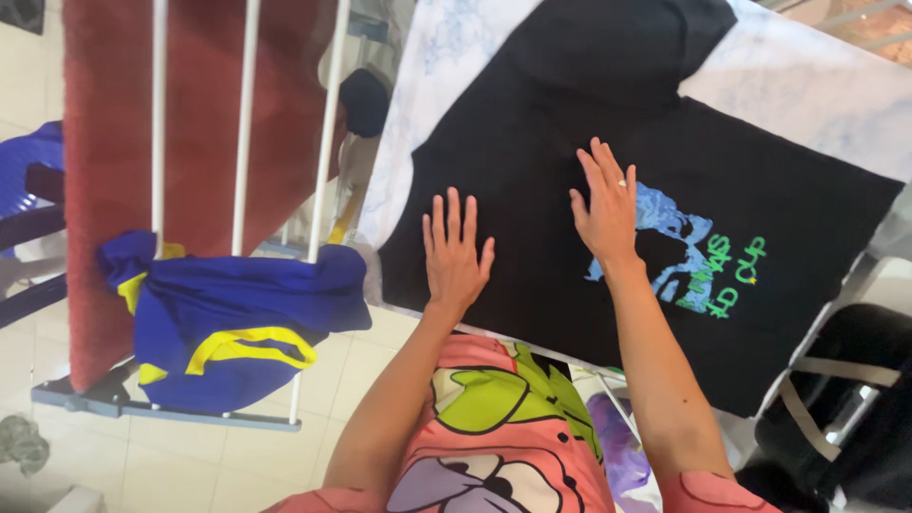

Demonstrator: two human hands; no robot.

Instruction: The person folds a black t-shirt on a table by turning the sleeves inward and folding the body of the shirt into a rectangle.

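Single head-worn view, looking steeply down and slightly forward from close above the wearer's forearms onto the cloth-covered ironing board (817,95), frame tilted, with the drying rack (245,123) and tiled floor (190,465) at left; no second view.

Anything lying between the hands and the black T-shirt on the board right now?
Nothing visible. The left hand and right hand both lie flat, fingers spread, directly on the black T-shirt, which is spread over the pale padded board. No other item lies on the shirt.
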